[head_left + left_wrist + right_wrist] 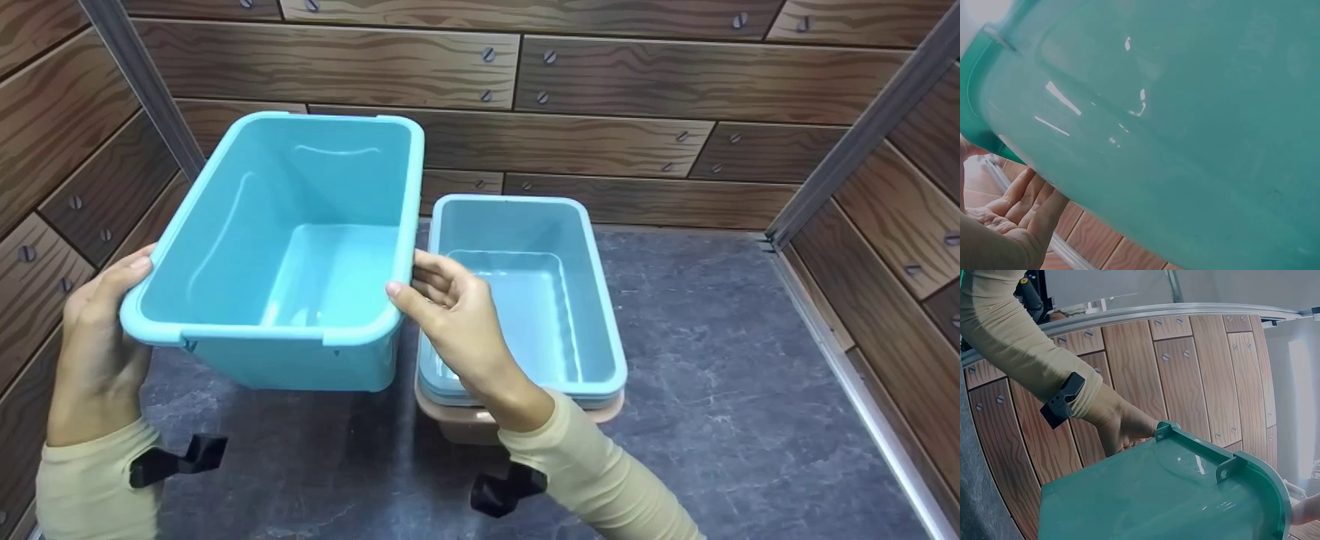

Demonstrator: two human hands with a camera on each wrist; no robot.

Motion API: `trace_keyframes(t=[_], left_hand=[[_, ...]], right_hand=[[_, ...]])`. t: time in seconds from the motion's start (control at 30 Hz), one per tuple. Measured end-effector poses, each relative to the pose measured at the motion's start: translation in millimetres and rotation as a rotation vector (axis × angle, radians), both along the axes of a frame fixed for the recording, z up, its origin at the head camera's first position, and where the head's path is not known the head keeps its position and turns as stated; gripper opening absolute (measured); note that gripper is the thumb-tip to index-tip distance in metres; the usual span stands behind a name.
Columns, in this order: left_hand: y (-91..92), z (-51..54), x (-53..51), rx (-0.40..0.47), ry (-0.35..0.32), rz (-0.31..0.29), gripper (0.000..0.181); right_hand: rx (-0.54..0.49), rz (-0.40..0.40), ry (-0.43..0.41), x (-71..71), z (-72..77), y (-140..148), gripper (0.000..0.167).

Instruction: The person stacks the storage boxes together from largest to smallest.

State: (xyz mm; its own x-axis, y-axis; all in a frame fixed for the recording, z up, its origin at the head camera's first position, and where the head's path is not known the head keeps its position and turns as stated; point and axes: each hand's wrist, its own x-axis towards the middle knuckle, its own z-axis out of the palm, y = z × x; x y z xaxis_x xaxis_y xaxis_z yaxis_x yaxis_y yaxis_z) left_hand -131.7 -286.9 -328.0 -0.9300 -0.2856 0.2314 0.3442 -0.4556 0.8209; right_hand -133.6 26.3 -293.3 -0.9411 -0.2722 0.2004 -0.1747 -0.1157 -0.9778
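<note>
A turquoise plastic tub (259,360) is held up between my two hands, tilted so its inside faces the head camera. My left hand (101,330) grips its near left corner, thumb against the rim; the left wrist view shows that hand's fingers (1041,211) against the outer wall. With the right hand (461,322), I pinch the rim near its near right corner, thumb on top and fingers below. Beneath and beside that hand stands a stack: a grey-blue tub (607,322) on top, a beige-pink tub (472,431) at the bottom. Each looks hollow with nothing inside.
The stack rests on a dark grey marbled floor (720,375). Wood-plank-patterned walls (615,82) with metal corner posts (862,127) enclose the space at the back and sides. Each sleeve carries a black wrist mount (510,487).
</note>
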Motion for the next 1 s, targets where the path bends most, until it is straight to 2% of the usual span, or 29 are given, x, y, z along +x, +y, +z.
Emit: trace_keyframes(t=[0.37, 0.73, 1.0], left_hand=[[3.5, 4.4, 1.0, 0.019, 0.021, 0.017, 0.029], [4.2, 9.8, -0.7, 0.022, 0.016, 0.043, 0.027], [8.5, 18.8, 2.7, -0.014, 0.032, 0.020, 0.028]], right_hand=[[-0.004, -0.002, 0.039, -1.3, 7.3, 4, 0.045], [-0.018, 0.001, 0.040, -3.5, 13.1, 7, 0.046], [-0.011, -0.003, 0.040, -2.5, 19.4, 9, 0.045]])
